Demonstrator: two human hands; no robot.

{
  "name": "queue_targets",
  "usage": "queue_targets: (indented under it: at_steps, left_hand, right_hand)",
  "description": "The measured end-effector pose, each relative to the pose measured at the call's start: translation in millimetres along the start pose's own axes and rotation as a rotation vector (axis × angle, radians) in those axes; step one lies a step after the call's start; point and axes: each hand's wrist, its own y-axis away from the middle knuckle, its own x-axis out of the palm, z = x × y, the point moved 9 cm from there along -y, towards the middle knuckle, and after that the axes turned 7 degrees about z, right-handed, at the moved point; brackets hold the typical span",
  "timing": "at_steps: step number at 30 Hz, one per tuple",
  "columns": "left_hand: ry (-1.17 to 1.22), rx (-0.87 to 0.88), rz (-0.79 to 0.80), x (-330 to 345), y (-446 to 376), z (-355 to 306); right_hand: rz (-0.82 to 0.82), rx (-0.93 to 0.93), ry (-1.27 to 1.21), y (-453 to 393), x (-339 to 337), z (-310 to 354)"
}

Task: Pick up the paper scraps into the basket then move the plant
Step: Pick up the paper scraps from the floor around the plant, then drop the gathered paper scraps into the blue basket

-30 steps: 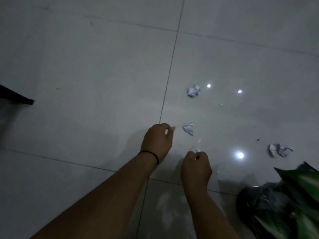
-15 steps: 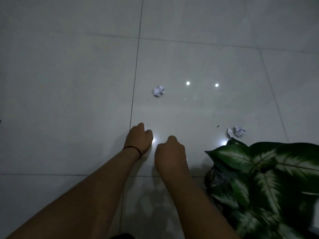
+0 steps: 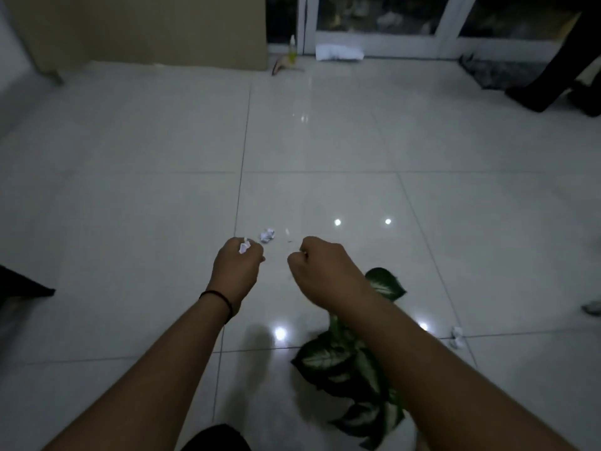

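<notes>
My left hand (image 3: 239, 266) is raised above the tiled floor, fingers closed on a small white paper scrap (image 3: 244, 247) that shows at its knuckles. Beside it, my right hand (image 3: 320, 271) is a closed fist with a sliver of white at the fingertips. Just beyond my left hand a crumpled paper scrap (image 3: 267, 236) lies on the floor. Another crumpled scrap (image 3: 457, 335) lies at the right near a tile joint. The plant (image 3: 348, 366), with dark green, white-veined leaves, sits under my right forearm. No basket is in view.
A beige cabinet (image 3: 146, 27) and a glass door (image 3: 374, 17) close the far side, with a white cloth (image 3: 338, 53) and a bottle (image 3: 292, 47) at their foot. A person's dark legs (image 3: 553, 83) stand far right. A dark object (image 3: 22, 284) juts in at the left edge.
Both hands have lifted off the floor, the left taking a crumpled scrap with it. The view has tilted up, showing the far room, and the plant now lies under my right forearm.
</notes>
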Motion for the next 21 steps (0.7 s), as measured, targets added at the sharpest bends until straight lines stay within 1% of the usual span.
queue_targets:
  at_steps: [5,9,11,14,16,17,18,19,21]
  left_hand:
    - [0.076,0.142,0.067,48,57,-67]
    - [0.143,0.253,0.214,112,96,-120]
    - [0.108,0.292,0.3,149,121,-141]
    - [0.071,0.339,0.381,203,144,-165]
    - [0.038,0.351,0.434,242,154,-172]
    - [0.029,0.351,0.485,269,157,-176]
    - [0.027,0.334,0.513,280,159,-175]
    - [0.025,0.3,0.585,323,167,-174]
    - [0.008,0.258,0.636,358,172,-171]
  right_hand:
    - [-0.014,0.026,0.109,70,-84,-34]
    - [-0.091,0.122,0.152,131,-147,-80]
    - [-0.117,0.186,0.179,165,-175,-101]
    - [-0.121,0.259,0.208,194,-214,-136]
    - [-0.154,0.308,0.175,207,-236,-164]
    - [-0.188,0.32,0.128,215,-248,-184]
    - [-0.207,0.327,0.086,217,-252,-193]
    - [-0.25,0.361,0.03,233,-265,-225]
    - [-0.291,0.399,-0.069,245,-274,-256]
